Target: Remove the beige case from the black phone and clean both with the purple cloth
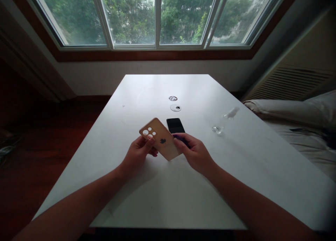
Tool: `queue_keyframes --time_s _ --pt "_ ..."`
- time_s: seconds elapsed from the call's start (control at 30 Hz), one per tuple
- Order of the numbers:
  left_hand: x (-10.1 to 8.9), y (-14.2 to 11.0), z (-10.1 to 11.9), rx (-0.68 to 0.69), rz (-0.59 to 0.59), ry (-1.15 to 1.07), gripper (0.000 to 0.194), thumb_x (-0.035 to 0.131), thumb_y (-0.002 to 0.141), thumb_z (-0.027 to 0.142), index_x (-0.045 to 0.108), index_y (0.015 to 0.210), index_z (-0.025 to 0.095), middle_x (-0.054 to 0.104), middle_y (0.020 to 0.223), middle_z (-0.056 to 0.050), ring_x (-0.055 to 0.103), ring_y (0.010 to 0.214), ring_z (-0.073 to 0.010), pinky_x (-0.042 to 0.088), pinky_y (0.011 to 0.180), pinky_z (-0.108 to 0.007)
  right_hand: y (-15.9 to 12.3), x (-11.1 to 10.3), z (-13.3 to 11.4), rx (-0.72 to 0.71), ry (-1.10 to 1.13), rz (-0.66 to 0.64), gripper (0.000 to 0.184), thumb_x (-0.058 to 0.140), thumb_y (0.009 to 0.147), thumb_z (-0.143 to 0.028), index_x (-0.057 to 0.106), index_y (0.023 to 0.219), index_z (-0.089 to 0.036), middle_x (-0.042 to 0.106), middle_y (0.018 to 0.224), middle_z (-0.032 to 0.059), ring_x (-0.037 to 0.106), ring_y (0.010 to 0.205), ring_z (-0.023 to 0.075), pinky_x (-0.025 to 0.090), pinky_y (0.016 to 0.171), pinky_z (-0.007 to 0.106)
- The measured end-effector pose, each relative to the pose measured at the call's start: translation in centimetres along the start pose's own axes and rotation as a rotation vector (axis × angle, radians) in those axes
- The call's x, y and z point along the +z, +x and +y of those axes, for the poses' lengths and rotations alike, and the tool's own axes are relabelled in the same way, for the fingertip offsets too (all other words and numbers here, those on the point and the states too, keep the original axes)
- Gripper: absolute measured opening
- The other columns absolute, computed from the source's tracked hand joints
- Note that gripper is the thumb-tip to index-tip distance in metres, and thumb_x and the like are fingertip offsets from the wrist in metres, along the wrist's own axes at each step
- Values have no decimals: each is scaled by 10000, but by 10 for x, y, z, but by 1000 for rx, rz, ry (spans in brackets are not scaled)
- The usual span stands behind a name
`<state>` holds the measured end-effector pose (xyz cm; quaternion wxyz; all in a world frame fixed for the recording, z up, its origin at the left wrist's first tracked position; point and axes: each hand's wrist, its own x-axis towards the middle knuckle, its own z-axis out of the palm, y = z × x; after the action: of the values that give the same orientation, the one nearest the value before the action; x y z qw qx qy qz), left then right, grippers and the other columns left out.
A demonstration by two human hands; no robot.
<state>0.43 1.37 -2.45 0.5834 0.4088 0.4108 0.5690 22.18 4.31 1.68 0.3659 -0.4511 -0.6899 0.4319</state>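
A tan phone case (pixel 166 140) with round camera holes and a dark leaf-like mark is held tilted above the table. My left hand (pixel 138 151) is closed on its left corner, thumb by the camera holes. At the opposite edge, my right hand (pixel 196 152) is closed on the case, its thumb along the rim. Something dark purple (pixel 181 138) shows under the right fingers, its kind unclear. Just behind the case lies a black phone (pixel 175 125), its near end hidden by my right hand.
The white table (pixel 162 195) bears two small round items, a patterned disc (pixel 173 98) and a pale ring-like disc (pixel 175 108). To the right lies a clear object (pixel 217 129) near a crumpled transparent piece (pixel 231 112). A cushioned seat (pixel 296 129) borders the right side.
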Motion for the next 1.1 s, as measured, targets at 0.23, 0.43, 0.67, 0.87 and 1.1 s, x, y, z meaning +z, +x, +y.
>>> queue_keyframes --time_s 0.23,0.43,0.67,0.87,1.1 --pt "2 0 3 13 31 38 446 668 885 550 595 976 120 664 830 -54 608 609 -126 536 583 -287 4 -6 -11 -71 5 189 363 565 962 -477 759 1149 -233 643 1141 62 618 1052 201 487 885 294" --pt "1 -3 5 15 53 67 454 645 896 569 590 960 122 648 782 -43 567 571 -104 488 559 -259 7 -14 -13 139 224 249 370 619 905 -455 751 1129 -190 732 953 56 667 914 216 514 839 329" --pt "1 -3 5 32 53 58 443 637 907 558 606 970 121 644 840 -52 555 574 -94 478 546 -254 13 -15 -4 184 261 304 248 704 792 -330 729 976 -166 727 894 46 637 799 170 489 730 289" --pt "2 -3 4 53 49 18 413 637 914 539 615 967 130 629 872 -49 552 595 -94 480 537 -253 15 -12 -1 88 351 293 350 684 691 -154 652 1039 -185 707 888 11 656 824 148 509 775 269" --pt "1 -4 4 61 44 9 396 629 921 532 616 944 137 621 858 -47 550 600 -93 476 536 -249 14 -13 0 159 222 284 532 637 714 -155 646 1244 -194 736 1026 61 686 892 198 546 834 352"
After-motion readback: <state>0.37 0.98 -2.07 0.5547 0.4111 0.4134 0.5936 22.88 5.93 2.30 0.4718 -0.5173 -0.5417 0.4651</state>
